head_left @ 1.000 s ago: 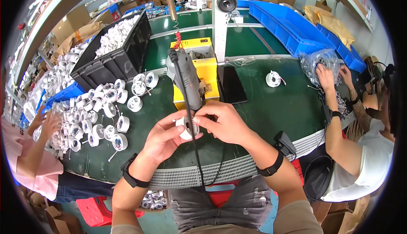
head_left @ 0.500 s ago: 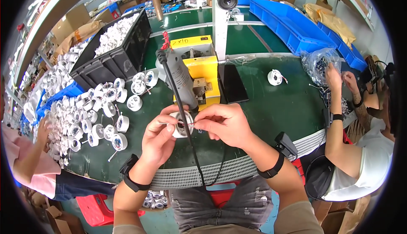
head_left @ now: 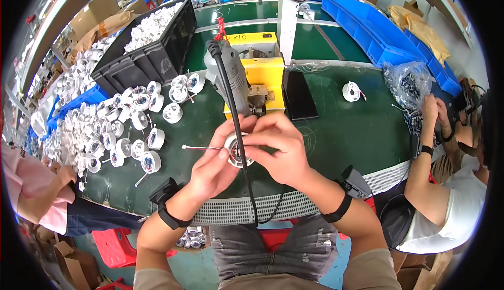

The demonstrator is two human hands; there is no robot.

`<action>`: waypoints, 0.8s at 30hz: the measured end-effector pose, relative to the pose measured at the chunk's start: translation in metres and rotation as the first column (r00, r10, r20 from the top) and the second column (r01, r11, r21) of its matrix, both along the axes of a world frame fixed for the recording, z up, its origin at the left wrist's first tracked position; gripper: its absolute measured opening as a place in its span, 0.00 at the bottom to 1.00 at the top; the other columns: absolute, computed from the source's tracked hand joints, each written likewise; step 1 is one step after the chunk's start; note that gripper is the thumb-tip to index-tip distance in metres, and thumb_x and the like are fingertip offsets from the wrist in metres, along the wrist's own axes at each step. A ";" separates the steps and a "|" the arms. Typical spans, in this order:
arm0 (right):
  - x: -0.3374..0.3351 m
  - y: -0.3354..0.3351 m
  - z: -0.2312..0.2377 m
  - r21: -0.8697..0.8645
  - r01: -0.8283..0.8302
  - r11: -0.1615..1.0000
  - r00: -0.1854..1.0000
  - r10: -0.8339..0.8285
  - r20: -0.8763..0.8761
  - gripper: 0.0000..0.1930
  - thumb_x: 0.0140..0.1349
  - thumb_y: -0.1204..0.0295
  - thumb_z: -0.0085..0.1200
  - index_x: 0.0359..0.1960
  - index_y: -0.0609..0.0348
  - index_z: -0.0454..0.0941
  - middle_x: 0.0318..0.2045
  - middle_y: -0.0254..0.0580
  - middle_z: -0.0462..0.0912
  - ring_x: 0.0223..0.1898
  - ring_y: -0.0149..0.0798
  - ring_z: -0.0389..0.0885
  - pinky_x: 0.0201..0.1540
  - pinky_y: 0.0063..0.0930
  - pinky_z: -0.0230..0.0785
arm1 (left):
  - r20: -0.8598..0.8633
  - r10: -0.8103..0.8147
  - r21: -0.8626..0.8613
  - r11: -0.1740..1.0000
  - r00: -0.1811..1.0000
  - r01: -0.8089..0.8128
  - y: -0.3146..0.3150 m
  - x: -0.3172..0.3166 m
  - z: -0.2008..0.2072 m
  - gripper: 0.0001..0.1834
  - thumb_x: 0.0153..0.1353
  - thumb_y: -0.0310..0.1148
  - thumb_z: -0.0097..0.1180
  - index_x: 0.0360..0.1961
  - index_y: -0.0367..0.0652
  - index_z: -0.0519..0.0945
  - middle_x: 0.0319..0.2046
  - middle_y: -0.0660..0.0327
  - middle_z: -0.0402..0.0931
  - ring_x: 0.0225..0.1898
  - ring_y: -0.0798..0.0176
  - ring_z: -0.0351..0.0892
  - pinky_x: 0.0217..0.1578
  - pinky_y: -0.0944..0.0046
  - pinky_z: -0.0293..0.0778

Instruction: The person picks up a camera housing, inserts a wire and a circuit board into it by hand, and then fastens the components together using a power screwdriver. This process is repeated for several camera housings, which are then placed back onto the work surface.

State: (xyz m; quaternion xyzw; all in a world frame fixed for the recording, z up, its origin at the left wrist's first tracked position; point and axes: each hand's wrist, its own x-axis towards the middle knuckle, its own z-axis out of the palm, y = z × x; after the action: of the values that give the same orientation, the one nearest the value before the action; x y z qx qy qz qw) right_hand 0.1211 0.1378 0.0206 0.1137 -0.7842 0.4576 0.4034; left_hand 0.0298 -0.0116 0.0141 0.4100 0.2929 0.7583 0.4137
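Above the near part of the green table, my left hand is closed around a small white round housing with an open face and parts inside. A thin wire lead sticks out past my left thumb and ends in a small white connector. My right hand is closed at the housing's right side, thumb and fingertips at its rim; whether they also pinch a wire inside is hidden. A black cable runs down in front of the housing from a grey motor-like tool mounted at a yellow machine.
Many similar white housings spread over the table's left, beside a black crate of white parts. A dark flat panel lies right of the machine, and one housing farther right. Blue bins stand far right. People work on both sides.
My right fingers have moved from the wire to the housing's right side. The wire lead now points left with its connector showing. The view has shifted slightly.
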 end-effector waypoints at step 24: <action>-0.083 -0.017 0.010 -0.308 -0.080 0.948 0.989 0.036 -0.145 0.33 0.54 0.82 0.48 0.62 0.62 0.49 0.33 0.39 0.72 0.31 0.31 0.75 0.33 0.26 0.72 | 0.006 0.174 -0.610 0.781 0.985 -0.134 0.010 -0.021 -0.026 0.17 0.68 0.27 0.44 0.55 0.28 0.68 0.44 0.53 0.74 0.42 0.61 0.80 0.42 0.62 0.84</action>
State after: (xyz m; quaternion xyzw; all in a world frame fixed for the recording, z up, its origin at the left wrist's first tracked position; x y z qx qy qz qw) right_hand 0.0381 0.1204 0.0309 0.1026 -0.6686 0.5788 0.4556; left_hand 0.0085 -0.0016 -0.0120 0.2066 0.5399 0.6678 0.4689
